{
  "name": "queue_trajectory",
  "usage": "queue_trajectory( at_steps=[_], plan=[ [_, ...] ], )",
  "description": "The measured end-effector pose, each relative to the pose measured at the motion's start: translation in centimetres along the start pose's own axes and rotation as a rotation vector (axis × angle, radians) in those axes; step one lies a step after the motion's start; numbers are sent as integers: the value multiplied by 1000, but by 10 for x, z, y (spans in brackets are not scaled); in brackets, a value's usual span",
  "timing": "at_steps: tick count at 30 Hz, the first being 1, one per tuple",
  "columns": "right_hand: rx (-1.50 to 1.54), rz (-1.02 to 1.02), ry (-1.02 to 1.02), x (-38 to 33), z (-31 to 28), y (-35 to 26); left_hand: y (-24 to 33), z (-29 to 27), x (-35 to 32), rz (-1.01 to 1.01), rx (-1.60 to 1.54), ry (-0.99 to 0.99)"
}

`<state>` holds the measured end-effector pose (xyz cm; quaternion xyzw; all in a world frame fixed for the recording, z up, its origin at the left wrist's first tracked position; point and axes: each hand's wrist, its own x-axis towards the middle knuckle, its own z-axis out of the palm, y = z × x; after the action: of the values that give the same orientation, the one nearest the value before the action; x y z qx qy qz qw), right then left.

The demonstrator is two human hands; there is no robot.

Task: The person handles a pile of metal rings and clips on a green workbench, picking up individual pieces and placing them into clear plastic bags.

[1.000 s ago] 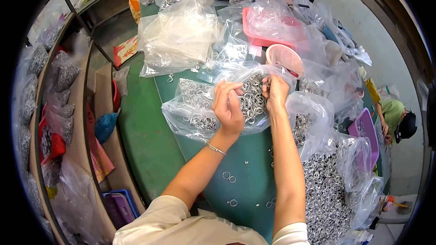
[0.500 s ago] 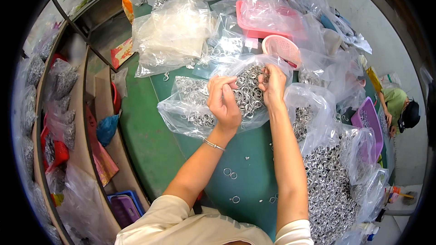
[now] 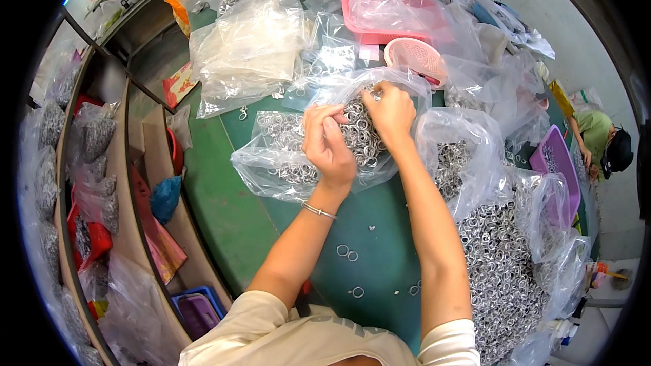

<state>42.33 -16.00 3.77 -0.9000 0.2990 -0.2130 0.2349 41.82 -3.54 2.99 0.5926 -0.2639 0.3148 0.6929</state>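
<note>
An opened clear plastic bag (image 3: pixel 407 88) lies on the green table, holding a pile of small silver metal rings (image 3: pixel 364 132). My right hand (image 3: pixel 392 114) is over the far right of this pile, its fingers bent together at the rings; what they pinch is hidden. My left hand (image 3: pixel 328 142) rests at the pile's left side, palm turned up and fingers curled in. Whatever it holds is hidden by the fingers. More rings (image 3: pixel 288 156) show through the clear plastic left of that hand. A few loose rings (image 3: pixel 347 253) lie nearer to me.
On the right, a large open bag of rings (image 3: pixel 498 278) sits beside my right forearm, with a purple basket (image 3: pixel 563 169) behind it. Beyond the pile are a pink tray (image 3: pixel 380 35), a pink sieve (image 3: pixel 413 57) and stacked clear bags (image 3: pixel 247 54). Shelves (image 3: pixel 152 224) line the left; a co-worker (image 3: pixel 597 139) is far right.
My right hand has moved away from me and slightly left, turning its back up with the fingers down at the rings. My left hand keeps nearly the same curled pose. The view has shifted a little.
</note>
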Motion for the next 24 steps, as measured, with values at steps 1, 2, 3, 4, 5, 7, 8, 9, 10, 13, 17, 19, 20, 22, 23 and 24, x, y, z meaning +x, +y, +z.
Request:
queue_trajectory(
  at_steps=[1, 2, 3, 4, 5, 7, 8, 9, 10, 13, 17, 19, 20, 22, 23, 24],
  plan=[
    [144, -92, 118, -2, 0, 7, -1, 0, 0, 0, 0, 5],
    [433, 33, 17, 2, 1, 13, -1, 0, 1, 1, 1, 5],
    [719, 164, -87, 5, -1, 15, 1, 0, 1, 0, 2, 4],
    [1004, 297, -193, 6, -2, 16, 2, 0, 1, -2, 3, 2],
    [1307, 403, -205, 5, -4, 17, 1, -1, 0, -2, 0, 4],
    [1540, 488, -269, 3, -6, 11, 0, 0, 0, 2, -7, 7],
    [1657, 531, -301, 4, -6, 10, 0, -1, 1, 4, -8, 12],
    [1670, 522, -302, 7, -1, 13, 1, 1, 1, 4, -14, 14],
    [1452, 435, -275, 11, 4, 16, 2, 2, 1, 5, -20, 16],
    [599, -112, 92, 16, 16, 8, 3, 3, 2, 6, -12, 18],
    [-104, -183, 28, 12, 18, -8, 0, 1, 0, 18, 5, 20],
    [-151, -207, -13, 18, 18, -7, -1, 2, 0, 21, 14, 14],
    [-158, -223, -8, 18, 18, -5, -1, 2, 0, 22, 14, 12],
    [-176, -258, 1, 19, 17, 2, 0, 1, 0, 22, 13, 12],
    [-170, -300, -3, 20, 17, 4, 0, 1, 0, 25, 16, 11],
    [-167, -340, -4, 23, 17, 7, -1, 2, 0, 27, 15, 11]
  ],
)
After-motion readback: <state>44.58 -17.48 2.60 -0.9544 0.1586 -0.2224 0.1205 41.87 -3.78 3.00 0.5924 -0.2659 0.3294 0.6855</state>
